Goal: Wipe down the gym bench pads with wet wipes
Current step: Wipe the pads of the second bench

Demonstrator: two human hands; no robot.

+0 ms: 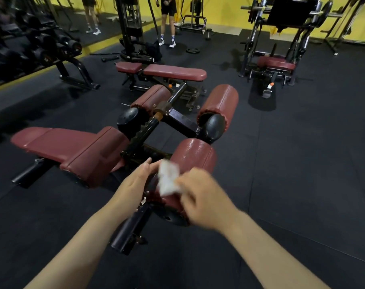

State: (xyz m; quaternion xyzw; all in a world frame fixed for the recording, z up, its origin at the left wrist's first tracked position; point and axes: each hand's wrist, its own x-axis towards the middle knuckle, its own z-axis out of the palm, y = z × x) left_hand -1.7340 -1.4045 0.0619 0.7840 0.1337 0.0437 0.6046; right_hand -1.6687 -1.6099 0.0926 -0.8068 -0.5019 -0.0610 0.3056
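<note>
The crumpled white wet wipe (168,179), limp and light, sits pinched in my right hand (200,202); my left hand (135,181), fingers straight, steadies the maroon vinyl roller pad (193,157).

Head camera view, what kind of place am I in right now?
Almost certainly a commercial gym. A dumbbell rack lines the mirrored wall, maroon padded benches stand on black rubber flooring, and a plate-loaded machine stands at the back. The right hand holds a wet wipe on a roller pad.
</note>
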